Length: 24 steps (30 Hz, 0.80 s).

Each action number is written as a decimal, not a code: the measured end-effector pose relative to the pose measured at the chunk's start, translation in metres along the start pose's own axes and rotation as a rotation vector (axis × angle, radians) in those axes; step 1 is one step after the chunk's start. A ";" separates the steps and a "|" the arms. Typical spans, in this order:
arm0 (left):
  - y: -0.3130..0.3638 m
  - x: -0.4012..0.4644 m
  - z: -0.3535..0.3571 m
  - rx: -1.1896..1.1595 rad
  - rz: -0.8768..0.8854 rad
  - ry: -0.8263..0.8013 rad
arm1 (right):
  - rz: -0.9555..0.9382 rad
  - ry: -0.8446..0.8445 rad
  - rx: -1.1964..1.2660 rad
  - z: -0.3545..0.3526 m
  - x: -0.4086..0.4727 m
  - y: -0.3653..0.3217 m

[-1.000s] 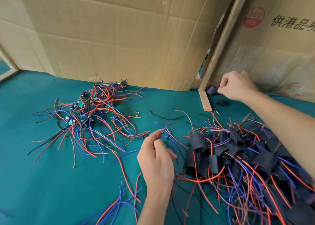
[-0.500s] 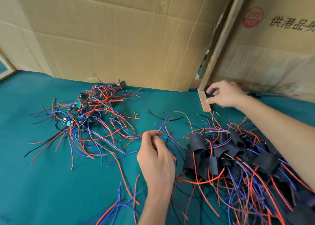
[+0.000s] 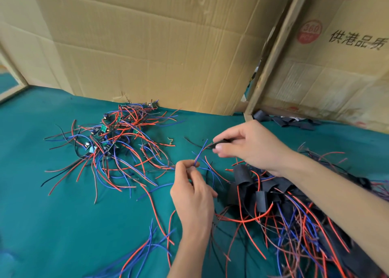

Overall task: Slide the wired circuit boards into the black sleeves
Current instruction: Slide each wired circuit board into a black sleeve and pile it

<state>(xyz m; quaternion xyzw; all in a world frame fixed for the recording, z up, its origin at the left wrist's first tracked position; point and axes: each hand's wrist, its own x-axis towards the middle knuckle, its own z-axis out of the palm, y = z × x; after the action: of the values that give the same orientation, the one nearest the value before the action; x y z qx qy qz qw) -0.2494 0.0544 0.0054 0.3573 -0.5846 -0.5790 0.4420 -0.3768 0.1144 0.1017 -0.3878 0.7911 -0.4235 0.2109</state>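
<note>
Loose pile of wired circuit boards (image 3: 109,138) sits to the left of the hands, small green boards with dark parts on top, all tangled in red, blue and black leads fanning out over the teal cloth. One blue and red wire pair (image 3: 200,153) sticks up just right of that pile, its tips right at the mouth of a black sleeve (image 3: 220,143) lying roughly level. Further right of the pile is a heap of sleeved boards (image 3: 261,193), flat matte black tubes with wires poking out. Spare empty sleeves (image 3: 284,120) lie behind that, against the cardboard.
</note>
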 end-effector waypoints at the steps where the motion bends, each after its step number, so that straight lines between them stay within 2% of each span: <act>1: 0.000 0.000 0.000 0.000 -0.001 -0.003 | 0.006 0.028 0.029 -0.002 -0.001 0.001; 10: -0.002 0.000 0.000 0.003 0.008 -0.017 | 0.083 0.097 0.302 -0.007 -0.007 0.004; 18: -0.002 0.000 -0.001 -0.008 0.021 -0.026 | 0.214 0.057 0.527 -0.005 -0.006 -0.001; 21: -0.002 -0.001 -0.001 -0.008 0.029 -0.036 | 0.270 0.001 0.635 -0.005 -0.003 -0.002; 24: -0.001 -0.001 -0.001 -0.013 0.038 -0.054 | 0.266 -0.114 0.556 -0.006 -0.003 -0.004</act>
<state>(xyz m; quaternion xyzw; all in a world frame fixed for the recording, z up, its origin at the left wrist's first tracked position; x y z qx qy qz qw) -0.2484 0.0553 0.0043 0.3275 -0.5995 -0.5835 0.4392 -0.3773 0.1184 0.1088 -0.2314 0.6757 -0.5699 0.4064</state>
